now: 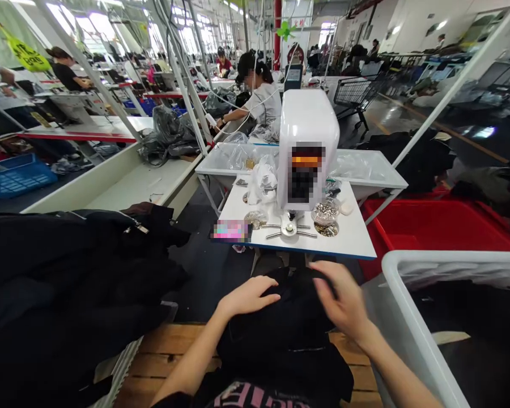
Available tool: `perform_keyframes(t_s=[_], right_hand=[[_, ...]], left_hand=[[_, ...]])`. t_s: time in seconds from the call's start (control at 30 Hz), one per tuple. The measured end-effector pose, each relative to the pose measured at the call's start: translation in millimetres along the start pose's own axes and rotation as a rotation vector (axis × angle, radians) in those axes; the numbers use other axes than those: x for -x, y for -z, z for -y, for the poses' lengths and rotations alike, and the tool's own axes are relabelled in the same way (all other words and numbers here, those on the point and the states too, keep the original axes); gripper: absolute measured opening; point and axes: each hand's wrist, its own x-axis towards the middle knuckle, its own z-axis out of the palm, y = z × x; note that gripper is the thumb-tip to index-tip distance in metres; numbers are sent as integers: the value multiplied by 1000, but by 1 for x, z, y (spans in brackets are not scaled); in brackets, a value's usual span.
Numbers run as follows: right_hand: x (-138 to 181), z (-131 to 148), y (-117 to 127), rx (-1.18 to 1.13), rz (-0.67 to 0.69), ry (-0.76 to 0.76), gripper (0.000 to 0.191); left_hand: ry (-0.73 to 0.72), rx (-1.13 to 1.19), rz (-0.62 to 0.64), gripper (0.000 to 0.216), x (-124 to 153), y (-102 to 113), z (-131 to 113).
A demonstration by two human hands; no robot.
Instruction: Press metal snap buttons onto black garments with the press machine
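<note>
A black garment (287,334) lies on my lap in front of a white press machine (308,147) on a small white table (357,238). My left hand (249,296) rests on the garment's upper left part, fingers curled and pressing into the fabric. My right hand (342,300) hovers over the garment's upper right part with fingers stretched and slightly blurred. A dish of metal snaps (325,212) sits beside the machine's base.
A heap of black garments (68,283) fills the left. A white bin (412,317) with dark cloth stands at right, a red bin (429,226) behind it. Plastic bags (261,181) lie on the table. Other workers sit at benches farther back.
</note>
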Motion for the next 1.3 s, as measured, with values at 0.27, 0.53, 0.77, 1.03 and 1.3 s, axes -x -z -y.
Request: perform_keyframes(t_s=[0.27,0.53,0.77,1.03,1.3], right_hand=[[114,-72,-91,151,681,-521,43],[121,-86,-90,172,185,-699,50],[133,-67,-84,-98,330,-901,46],[106,11,-42,-389,604,-785,50],[71,35,-53,-67,871,-551,57]], left_hand=[[328,364,-41,52,7,-92,84],[221,456,-74,44,-9,-89,86],[245,557,-152,44,-6,-90,74],[449,1120,-323,46,11,-84,78],[490,787,-250,59,-25,-106,100]])
